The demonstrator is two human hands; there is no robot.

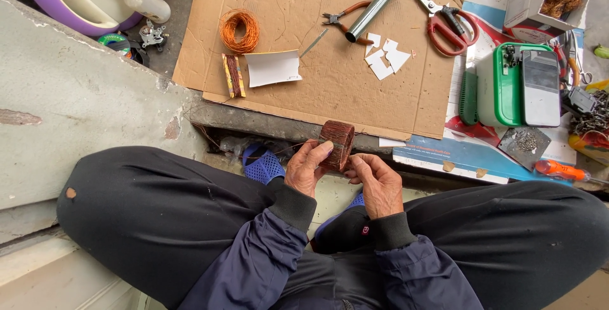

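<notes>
My left hand (306, 169) is curled tight around the reddish-brown wire coil (337, 144), thumb pressed on its face. My right hand (379, 182), at the coil's four o'clock, pinches its lower edge with half-closed fingers.

Matt corrugated cardboard sheet (355, 88); shiny copper wire coil (239, 31); smooth metal tube (379, 2); glossy plastic scissor handles (451, 31).

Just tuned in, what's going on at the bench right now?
A seated person holds a dark reddish-brown ring-shaped winding between both hands: the left hand grips its side, while the right hand pinches at its lower edge, apparently working a thin wire. On the cardboard sheet ahead lie a copper wire coil, pliers, a metal tube, red-handled scissors and white paper scraps, all untouched.
</notes>
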